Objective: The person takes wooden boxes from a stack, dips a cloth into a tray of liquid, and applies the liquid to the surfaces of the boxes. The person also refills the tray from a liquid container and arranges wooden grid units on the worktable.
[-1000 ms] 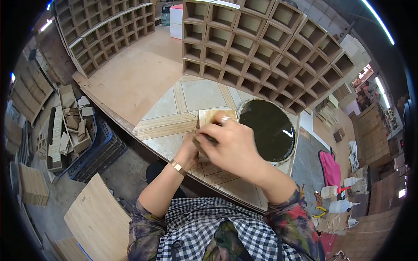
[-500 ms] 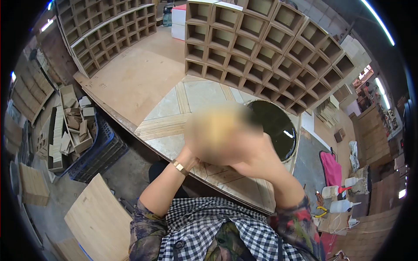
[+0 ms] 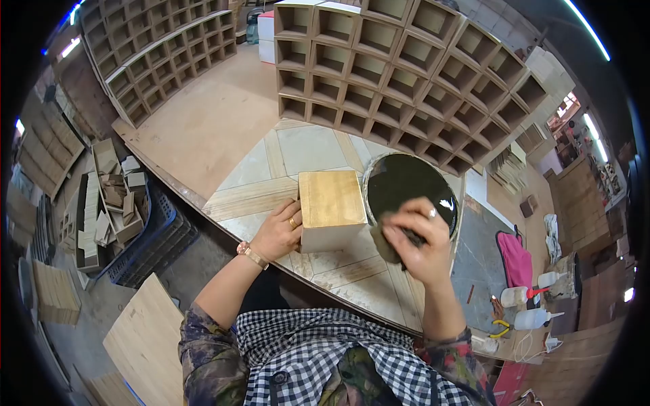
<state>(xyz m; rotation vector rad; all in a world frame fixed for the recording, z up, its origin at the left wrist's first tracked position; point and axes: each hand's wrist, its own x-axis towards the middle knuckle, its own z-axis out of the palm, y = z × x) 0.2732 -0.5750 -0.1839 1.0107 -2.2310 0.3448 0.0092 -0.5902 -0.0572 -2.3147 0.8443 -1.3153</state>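
Observation:
A small wooden box (image 3: 333, 197) with a wet-looking golden top and a paler near side rests on the table in front of me. My left hand (image 3: 276, 231) has its fingers bent against the box's left side, holding it. To the right of the box, my right hand (image 3: 421, 238) is closed around a dark, soft rag or sponge (image 3: 384, 245), slightly blurred by motion. That hand is over the near edge of a round basin of dark liquid (image 3: 403, 186).
Stacked open wooden boxes (image 3: 379, 64) form a wall behind the basin, with more boxes (image 3: 169, 57) at the back left. A blue crate (image 3: 159, 237) of wood scraps stands left of the table. Squeeze bottles (image 3: 531, 318), yellow-handled pliers (image 3: 500, 329) and a pink cloth (image 3: 513, 260) lie at the right.
Both hands were close together in a blurred patch over the table. Now they are apart: the right has moved right to the basin, while the left is beside the box.

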